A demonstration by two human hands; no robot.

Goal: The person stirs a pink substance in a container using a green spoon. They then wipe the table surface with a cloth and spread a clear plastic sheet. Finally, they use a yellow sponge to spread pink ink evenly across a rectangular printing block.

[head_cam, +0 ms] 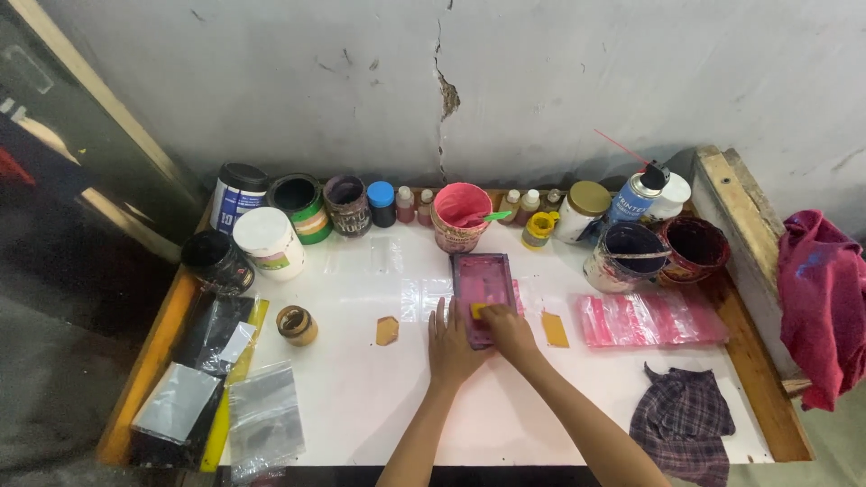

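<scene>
1. The small pink rectangular screen frame (483, 287) is pressed flat on the white tabletop (379, 397) by the open left hand (448, 341).
2. A small yellow squeegee (479, 310) is gripped by the right hand (507, 329) at the frame's near end; pink plastic bags (649, 320) lie beside it.

Pink everywhere here: the frame (483, 280) is pinkish purple with a yellow pad (479, 310) on it, the tub (461, 216) is pink inside, the bags (648, 319) are pink too. Table (379, 406) is white, rag (683, 420) is dark plaid, cloth (823, 298) magenta, and one jar (382, 204) has a blue lid.
</scene>
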